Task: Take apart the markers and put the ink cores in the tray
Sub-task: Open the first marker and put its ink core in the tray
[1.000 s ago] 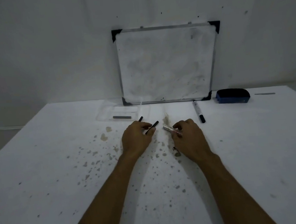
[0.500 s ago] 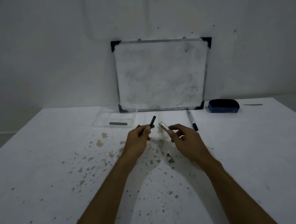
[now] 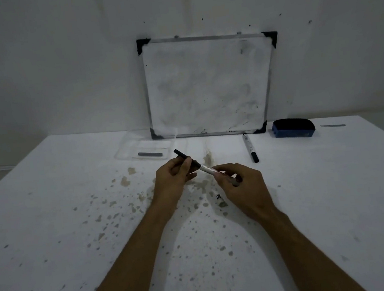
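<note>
My left hand (image 3: 174, 179) pinches a thin black ink core (image 3: 180, 155) whose near end meets the open mouth of a silver marker barrel (image 3: 209, 169). My right hand (image 3: 242, 186) grips that barrel, which tilts up to the left. A clear plastic tray (image 3: 125, 152) lies beyond my left hand and holds one grey ink core (image 3: 150, 153). A whole marker (image 3: 250, 146) with a black cap lies on the table to the right. A small black piece (image 3: 218, 196) rests on the table under my right hand.
A small whiteboard (image 3: 208, 84) leans on the wall at the back of the white table (image 3: 334, 201). A blue eraser (image 3: 293, 128) sits to its right, with a thin grey strip (image 3: 332, 125) beyond. Brown stains dot the table's middle.
The core and the barrel were apart in my two hands; now their ends meet in one line. Both hands have stayed near the table's middle.
</note>
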The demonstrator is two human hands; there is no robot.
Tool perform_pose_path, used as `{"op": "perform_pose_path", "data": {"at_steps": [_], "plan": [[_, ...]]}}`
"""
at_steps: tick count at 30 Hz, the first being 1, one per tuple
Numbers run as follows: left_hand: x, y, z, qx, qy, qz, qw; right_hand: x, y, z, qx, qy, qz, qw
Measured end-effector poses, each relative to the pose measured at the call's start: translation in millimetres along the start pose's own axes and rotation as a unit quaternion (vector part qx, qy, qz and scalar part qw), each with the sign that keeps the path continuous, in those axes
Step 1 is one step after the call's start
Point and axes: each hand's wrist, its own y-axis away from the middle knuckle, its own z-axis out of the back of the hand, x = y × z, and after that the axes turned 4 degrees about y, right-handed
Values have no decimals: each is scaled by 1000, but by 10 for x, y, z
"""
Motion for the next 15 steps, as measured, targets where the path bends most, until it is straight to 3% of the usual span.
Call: {"op": "perform_pose_path", "data": {"at_steps": [8,15], "plan": [[15,-13,-17,15,-35,-11,999,12,-8,-32,-6,52,7,999],[15,35,-76,29,-48,-90,994,36,-11,-35,-1,42,22,999]]}}
